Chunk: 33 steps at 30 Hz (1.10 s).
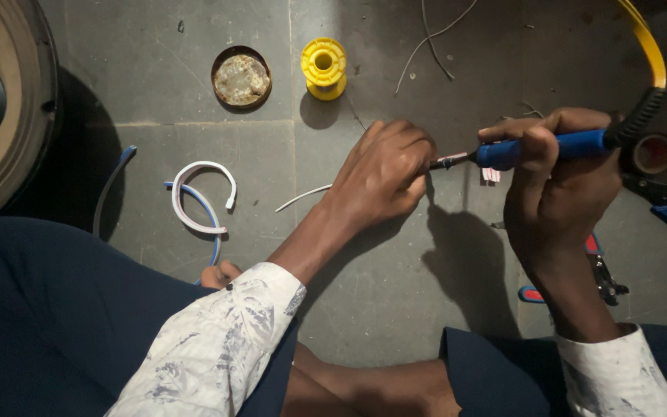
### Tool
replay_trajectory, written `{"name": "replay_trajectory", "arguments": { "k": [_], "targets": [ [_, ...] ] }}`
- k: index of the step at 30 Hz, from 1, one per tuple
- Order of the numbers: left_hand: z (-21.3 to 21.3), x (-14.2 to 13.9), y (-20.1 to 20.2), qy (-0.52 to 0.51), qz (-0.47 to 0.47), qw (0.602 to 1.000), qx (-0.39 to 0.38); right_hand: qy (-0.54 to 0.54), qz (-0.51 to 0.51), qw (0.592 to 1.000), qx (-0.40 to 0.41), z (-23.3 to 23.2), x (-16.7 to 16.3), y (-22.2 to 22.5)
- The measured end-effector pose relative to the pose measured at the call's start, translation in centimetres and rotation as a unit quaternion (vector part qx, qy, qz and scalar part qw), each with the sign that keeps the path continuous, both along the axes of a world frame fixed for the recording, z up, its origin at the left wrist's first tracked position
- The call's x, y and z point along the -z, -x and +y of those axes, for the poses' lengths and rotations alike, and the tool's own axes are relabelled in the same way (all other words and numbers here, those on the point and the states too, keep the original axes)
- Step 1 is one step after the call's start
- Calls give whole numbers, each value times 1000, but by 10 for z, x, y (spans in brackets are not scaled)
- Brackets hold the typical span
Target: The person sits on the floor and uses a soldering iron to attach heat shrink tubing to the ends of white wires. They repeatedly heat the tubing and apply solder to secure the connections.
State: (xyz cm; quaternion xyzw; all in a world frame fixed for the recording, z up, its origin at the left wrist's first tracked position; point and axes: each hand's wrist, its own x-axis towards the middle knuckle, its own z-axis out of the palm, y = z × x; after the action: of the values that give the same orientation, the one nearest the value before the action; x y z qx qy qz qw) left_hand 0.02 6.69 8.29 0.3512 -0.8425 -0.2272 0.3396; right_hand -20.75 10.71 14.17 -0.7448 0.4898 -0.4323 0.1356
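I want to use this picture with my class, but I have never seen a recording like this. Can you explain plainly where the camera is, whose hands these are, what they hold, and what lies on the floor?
The single picture comes from a camera on the person's head, looking down at their own two hands over a grey floor.

The right hand grips a blue-handled soldering iron with a yellow cord, its tip pointing at the left hand. The left hand is closed over something small near that tip; what it pinches is hidden.

On the floor lie a yellow spool, a small round tin, a curved white cable piece, a loudspeaker at the left edge, and red-and-blue-handled pliers beside the right wrist.
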Motion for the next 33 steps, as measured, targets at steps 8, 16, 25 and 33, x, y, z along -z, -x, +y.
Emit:
{"name": "replay_trajectory", "arguments": {
  "k": [8, 16, 25, 33],
  "targets": [
    [-1, 1, -1, 15, 22, 1000, 5, -11, -53, 999, 8, 1, 5, -1],
    [0, 1, -1, 14, 32, 999, 5, 29, -25, 999, -22, -4, 5, 17],
    [0, 0, 0, 8, 11, 1000, 4, 35, -23, 999, -31, -6, 3, 24],
    [1, 0, 0, 6, 13, 1000, 1, 30, -4, 999, -21, -5, 1, 23]
  ]
}}
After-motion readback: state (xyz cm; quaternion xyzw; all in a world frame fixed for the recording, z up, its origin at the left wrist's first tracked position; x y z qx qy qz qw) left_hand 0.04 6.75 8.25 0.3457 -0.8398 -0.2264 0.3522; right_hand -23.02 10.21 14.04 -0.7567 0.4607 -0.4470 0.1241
